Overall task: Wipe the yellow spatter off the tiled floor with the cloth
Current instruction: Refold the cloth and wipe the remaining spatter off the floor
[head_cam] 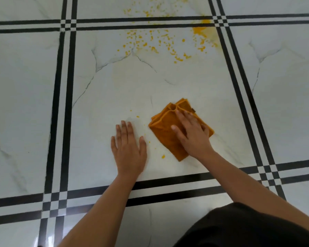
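Dark garment (248,229) at near right edge. Two bare forearms reach forward over black double grout lines (168,186). Left hand (128,148) flat on tiled floor (105,90), fingers (124,130) straight, close together, holding nothing. Right hand (193,134) presses folded orange cloth (168,138), fingers spread flat on top. Cloth lies just right of left hand, not touching it. Few yellow drops (163,156) between and near hands. Faint yellowish smear beyond cloth. Farther off, dense yellow spatter (157,43) across tile and far grout lines, thickest blotch (200,31) at far right.
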The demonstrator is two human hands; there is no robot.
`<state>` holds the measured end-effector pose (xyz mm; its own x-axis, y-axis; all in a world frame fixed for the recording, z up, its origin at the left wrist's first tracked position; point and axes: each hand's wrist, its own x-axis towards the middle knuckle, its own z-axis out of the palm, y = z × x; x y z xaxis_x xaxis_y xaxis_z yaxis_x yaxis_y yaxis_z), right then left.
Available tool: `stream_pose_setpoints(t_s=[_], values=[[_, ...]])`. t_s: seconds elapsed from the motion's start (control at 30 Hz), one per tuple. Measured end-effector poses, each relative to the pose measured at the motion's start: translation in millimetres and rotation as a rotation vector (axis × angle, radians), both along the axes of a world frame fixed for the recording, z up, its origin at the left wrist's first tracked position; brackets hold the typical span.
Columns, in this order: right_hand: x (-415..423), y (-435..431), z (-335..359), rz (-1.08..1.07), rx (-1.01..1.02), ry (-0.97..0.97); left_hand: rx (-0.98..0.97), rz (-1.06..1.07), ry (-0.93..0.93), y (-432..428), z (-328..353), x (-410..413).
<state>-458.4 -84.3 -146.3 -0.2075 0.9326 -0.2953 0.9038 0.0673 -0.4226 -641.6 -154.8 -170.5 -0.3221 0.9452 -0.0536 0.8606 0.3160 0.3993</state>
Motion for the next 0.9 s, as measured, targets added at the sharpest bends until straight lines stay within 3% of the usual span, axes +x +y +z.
stream_pose_setpoints(t_s=[0.07, 0.17, 0.3, 0.37, 0.47, 0.57, 0.67, 0.77, 0.83, 0.9], values=[[19, 3, 11, -0.092, 0.080, 0.051, 0.063, -0.001, -0.100, 17, 12, 38], [51, 14, 19, -0.206, 0.066, -0.022, 0.061, -0.032, -0.188, 44, 20, 98], [73, 25, 18, -0.125, -0.022, -0.222, -0.172, 0.010, -0.030, 75, 1, 137], [74, 28, 18, -0.080, -0.014, -0.230, -0.147, -0.015, 0.091, 74, -10, 128], [67, 32, 19, -0.006, 0.013, -0.214, -0.056, -0.102, 0.134, 26, -13, 94], [46, 39, 13, 0.048, 0.046, -0.159, -0.093, -0.221, 0.182, -32, -7, 60], [23, 43, 2, 0.094, 0.000, -0.160, -0.109, -0.300, 0.263, 26, -13, 23], [12, 44, -5, 0.086, -0.002, -0.173, -0.146, -0.120, 0.254, 87, -13, -16], [14, 49, -6, 0.057, 0.034, -0.189, -0.124, -0.065, 0.233, 67, -14, -5], [17, 52, -7, 0.031, 0.055, -0.213, -0.127, -0.204, 0.229, 27, -12, 18]])
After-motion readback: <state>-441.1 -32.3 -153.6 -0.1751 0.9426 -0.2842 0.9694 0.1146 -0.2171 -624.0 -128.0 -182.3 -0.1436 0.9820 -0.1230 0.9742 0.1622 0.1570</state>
